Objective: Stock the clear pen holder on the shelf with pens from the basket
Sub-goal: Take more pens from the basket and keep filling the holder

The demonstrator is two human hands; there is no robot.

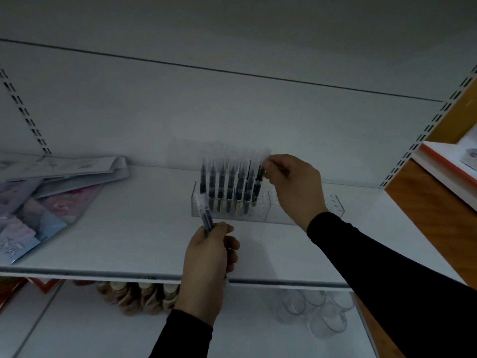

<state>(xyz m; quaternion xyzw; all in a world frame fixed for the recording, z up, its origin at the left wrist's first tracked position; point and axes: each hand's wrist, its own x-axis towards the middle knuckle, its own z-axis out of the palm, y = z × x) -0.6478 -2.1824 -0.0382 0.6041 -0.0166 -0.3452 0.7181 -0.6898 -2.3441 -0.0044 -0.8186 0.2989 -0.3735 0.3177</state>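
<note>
A clear pen holder [304, 211] stands on the white shelf [129, 236]. Several dark pens with frosted caps [222, 182] stand upright in its left part; its right part shows bare holes. My right hand [291, 187] pinches the top of the rightmost pen [258, 184], which leans slightly in the holder. My left hand [210, 257], in front of the holder near the shelf's front edge, grips a small bunch of pens [205, 215] that point up. The basket is not in view.
A loose pile of flat printed packets [44, 197] lies on the shelf's left side. Below the shelf are stacked brown items [136, 298] and clear cups [315, 311]. A wooden unit with a white and orange box [444, 164] stands at the right.
</note>
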